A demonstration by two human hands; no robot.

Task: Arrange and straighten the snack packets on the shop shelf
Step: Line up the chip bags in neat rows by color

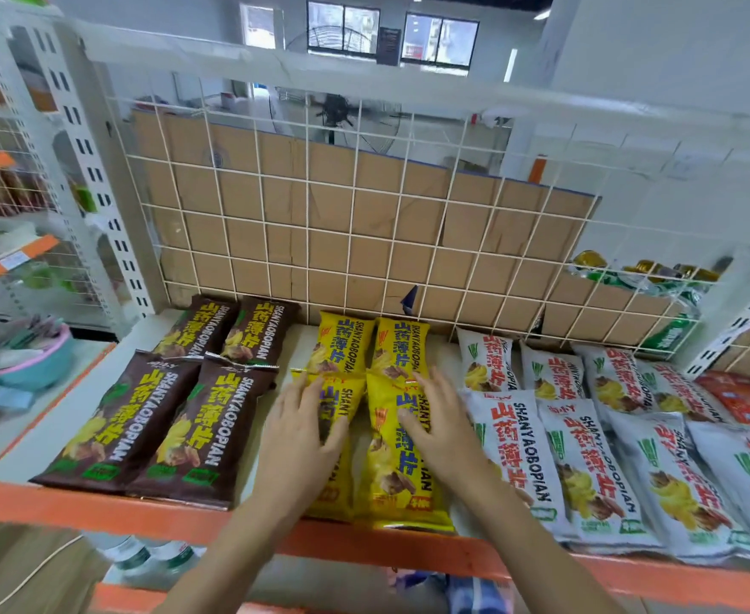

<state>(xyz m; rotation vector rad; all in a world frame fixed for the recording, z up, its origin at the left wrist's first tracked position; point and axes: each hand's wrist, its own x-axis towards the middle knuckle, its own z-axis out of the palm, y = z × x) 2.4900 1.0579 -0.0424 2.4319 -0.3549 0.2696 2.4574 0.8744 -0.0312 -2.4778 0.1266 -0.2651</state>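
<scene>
Both hands lie open and flat, the left hand (300, 440) on the left front yellow packet (341, 487), the right hand (437, 425) on the right front yellow packet (390, 474). Each packet is directly under its own hand, with its long axis running from the shelf (98, 502) edge toward the wire grid (355, 241). A bare gap lies toward the brown packets (160, 427), so probably a sideways push is needed
</scene>
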